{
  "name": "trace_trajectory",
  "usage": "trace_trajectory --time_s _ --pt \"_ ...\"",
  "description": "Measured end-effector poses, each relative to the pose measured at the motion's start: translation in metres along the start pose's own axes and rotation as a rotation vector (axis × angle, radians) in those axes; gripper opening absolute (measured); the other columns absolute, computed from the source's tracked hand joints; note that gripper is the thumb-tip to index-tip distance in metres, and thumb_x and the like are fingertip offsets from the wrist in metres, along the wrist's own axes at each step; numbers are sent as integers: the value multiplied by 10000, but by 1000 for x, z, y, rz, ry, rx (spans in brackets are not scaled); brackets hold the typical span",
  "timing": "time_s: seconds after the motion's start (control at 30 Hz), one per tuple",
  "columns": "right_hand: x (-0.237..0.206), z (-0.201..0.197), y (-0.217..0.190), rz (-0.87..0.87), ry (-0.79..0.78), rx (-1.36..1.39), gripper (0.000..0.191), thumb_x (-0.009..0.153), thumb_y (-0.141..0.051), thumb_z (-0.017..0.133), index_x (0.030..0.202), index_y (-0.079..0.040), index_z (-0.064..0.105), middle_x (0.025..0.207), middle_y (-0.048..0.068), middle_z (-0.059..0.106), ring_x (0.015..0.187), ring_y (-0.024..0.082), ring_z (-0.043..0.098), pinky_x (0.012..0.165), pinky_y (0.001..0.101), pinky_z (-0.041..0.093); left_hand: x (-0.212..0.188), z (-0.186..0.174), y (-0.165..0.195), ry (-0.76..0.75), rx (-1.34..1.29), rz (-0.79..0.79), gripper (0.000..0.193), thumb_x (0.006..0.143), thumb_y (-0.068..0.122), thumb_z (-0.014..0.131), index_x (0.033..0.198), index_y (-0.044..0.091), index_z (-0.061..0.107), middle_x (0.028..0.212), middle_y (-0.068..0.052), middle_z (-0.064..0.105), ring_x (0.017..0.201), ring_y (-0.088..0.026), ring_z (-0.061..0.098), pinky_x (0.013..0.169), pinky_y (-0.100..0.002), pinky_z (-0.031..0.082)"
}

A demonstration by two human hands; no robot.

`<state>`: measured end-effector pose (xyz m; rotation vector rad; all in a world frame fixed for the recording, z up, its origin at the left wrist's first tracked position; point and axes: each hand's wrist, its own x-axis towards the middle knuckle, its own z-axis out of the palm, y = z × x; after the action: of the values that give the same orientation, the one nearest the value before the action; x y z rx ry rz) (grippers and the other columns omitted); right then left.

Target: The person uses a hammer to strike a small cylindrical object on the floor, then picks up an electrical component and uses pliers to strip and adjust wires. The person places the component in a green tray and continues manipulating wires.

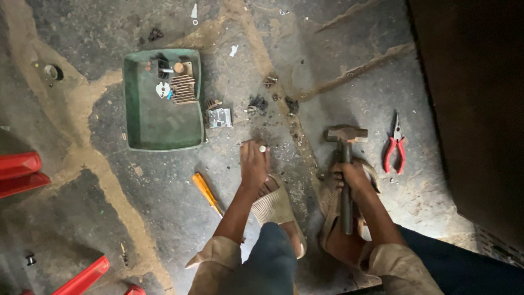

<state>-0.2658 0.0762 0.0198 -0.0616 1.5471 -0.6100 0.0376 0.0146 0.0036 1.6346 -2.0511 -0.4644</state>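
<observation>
My left hand (254,164) reaches down to the concrete floor and pinches a small round metal part (262,148) at its fingertips. My right hand (352,176) grips the handle of a hammer (346,135), whose rusty head points away from me, just above the floor. Both my sandalled feet (278,207) rest below the hands. An orange-handled screwdriver (206,191) lies on the floor left of my left forearm. Red-handled pliers (395,148) lie to the right of the hammer head.
A green plastic tray (143,123) at the upper left holds a finned metal piece and small parts. A small metal block (219,118) sits beside its right wall. Red objects (19,169) lie at the left edge. A dark wall rises at the right.
</observation>
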Motion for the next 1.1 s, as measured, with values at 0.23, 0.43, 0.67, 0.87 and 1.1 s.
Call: trace_trajectory --time_s 0.23,0.43,0.67,0.87,1.1 --pt "25 -17 33 -279 -27 11 210 848 -180 651 992 -27 669 780 60 659 623 180 593 513 351 474 0 12 -3 3 135 10 287 947 238 665 1088 -10 633 1140 -219 614 1120 -426 541 997 -543 407" --pt "-42 40 -18 -722 302 -855 457 819 -213 783 1214 -8 680 953 183 724 857 306 711 759 435 533 14 -1 8 -75 26 -17 255 935 245 676 1101 53 658 1158 -168 634 1135 -396 545 1040 -530 398" --pt "-154 103 -103 -1229 -96 -475 550 882 -343 746 1324 -37 629 981 211 686 907 311 675 829 421 532 25 -12 18 -29 164 52 293 903 251 671 1131 72 632 1191 -129 617 1161 -351 537 1025 -511 394" --pt "-123 118 -66 -1301 133 -904 421 822 -234 704 1169 -2 648 859 185 663 806 338 667 750 459 529 23 -13 18 -59 77 85 378 951 261 639 1276 69 603 1302 -132 608 1231 -352 524 1074 -503 399" --pt "-82 58 -45 -829 342 -758 273 788 -111 596 1009 43 645 702 138 616 623 312 629 602 474 512 15 -29 21 -101 340 248 1109 350 631 660 1258 1 565 1300 -230 584 1244 -453 486 1054 -577 357"
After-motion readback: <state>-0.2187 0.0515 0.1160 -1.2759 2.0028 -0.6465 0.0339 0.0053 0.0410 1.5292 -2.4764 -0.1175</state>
